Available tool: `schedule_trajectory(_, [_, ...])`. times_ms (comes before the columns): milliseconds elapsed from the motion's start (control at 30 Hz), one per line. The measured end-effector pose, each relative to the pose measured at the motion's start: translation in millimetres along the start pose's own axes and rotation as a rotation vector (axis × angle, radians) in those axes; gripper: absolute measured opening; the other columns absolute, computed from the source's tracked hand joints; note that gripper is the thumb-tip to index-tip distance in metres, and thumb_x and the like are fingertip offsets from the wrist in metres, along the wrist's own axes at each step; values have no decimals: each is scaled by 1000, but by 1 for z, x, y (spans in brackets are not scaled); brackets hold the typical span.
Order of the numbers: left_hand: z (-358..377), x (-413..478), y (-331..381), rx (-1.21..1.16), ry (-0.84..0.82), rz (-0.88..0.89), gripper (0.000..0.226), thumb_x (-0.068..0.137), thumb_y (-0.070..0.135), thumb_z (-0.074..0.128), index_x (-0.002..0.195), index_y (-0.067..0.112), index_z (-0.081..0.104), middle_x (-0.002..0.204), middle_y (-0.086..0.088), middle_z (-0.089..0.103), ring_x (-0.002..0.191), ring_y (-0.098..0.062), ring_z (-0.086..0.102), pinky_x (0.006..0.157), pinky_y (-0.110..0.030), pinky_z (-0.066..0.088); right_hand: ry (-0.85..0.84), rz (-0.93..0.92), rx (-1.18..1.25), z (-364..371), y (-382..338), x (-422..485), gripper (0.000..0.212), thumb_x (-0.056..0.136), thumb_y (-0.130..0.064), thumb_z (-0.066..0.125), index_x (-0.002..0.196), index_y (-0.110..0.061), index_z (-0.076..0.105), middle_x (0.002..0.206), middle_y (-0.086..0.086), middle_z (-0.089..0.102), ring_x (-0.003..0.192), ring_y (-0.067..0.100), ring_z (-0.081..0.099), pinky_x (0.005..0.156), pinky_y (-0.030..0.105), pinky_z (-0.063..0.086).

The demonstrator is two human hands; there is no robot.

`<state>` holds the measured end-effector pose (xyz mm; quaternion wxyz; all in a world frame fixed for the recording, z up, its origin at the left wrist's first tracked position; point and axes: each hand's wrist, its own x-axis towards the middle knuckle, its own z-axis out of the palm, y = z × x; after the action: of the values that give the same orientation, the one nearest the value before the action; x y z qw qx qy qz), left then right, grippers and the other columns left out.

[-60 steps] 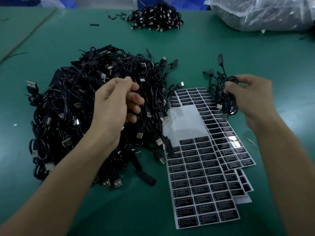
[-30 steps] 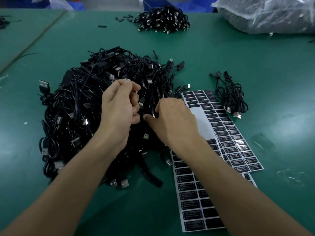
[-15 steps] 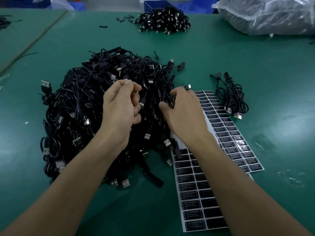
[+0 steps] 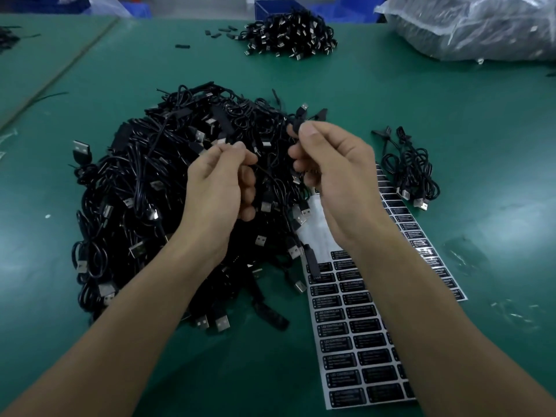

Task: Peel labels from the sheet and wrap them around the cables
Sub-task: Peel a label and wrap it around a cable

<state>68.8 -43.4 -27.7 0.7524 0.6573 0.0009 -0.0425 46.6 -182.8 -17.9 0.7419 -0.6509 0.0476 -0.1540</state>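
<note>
Over the pile of cables (image 4: 144,182) on the green table (image 4: 451,121), the left hand (image 4: 216,188) and right hand (image 4: 334,176) each pinch a thin black cable (image 4: 272,179) between thumb and forefinger. The label sheets (image 4: 352,341) lie just right of the pile, under the right forearm.

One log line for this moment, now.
left hand pinches cable | right hand grips connector | both above cable pile | label sheet flat, no hand on it
</note>
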Motion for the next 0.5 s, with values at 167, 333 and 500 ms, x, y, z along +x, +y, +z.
schedule_trajectory(167, [1, -1, 5, -108, -82, -70, 62, 105, 56, 22, 96, 14, 67, 72, -1, 70, 59, -13, 62, 44, -25, 45, -306, 47, -15, -10, -6, -18, 20, 97, -10, 59, 83, -17, 73, 64, -3, 66, 58, 6, 57, 56, 16, 45])
schedule_trajectory(333, [0, -1, 4, -168, -56, -48, 51, 105, 52, 35, 93, 16, 70, 73, 0, 64, 56, -9, 59, 44, -24, 45, -298, 155, -98, -31, 5, -26, 17, 85, -16, 64, 72, -19, 75, 59, -2, 62, 55, 5, 53, 54, 15, 41])
schedule_trajectory(500, [-4, -1, 1, -74, -60, 14, 35, 106, 34, 47, 91, 20, 75, 61, 5, 60, 53, -9, 55, 48, -21, 45, -664, 216, -327, -52, 2, -31, 9, 80, -15, 70, 76, -17, 79, 66, 2, 71, 59, 4, 60, 57, 17, 48])
